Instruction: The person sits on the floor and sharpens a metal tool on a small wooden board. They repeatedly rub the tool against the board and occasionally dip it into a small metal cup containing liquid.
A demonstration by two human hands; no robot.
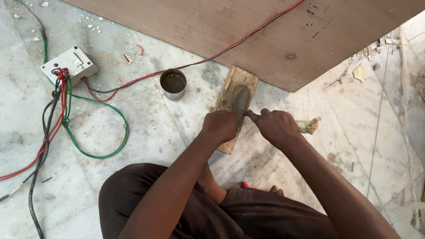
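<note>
Tool (310, 126) with a pale handle is being gripped tight by the right hand (276, 127) and pressed flat by the left hand (220, 125), fingers curled, on a sharpening stone (239, 90) beside a tin cup (173, 83)

the sharpening stone (234, 95) lies on the floor (146, 128), straight ahead of the person's knees. the left hand (220, 125) rests on its near half, and the right hand (276, 127) is just to the right of it, gripping a chisel (305, 126) whose handle sticks out to the right. a small tin (173, 83) stands on the floor just left of the stone. further left sits a switch box (69, 65), with wires (95, 128) looping on the floor below it. a plywood sheet (248, 31) lies beyond the stone and tin, two wires running across it.
</note>
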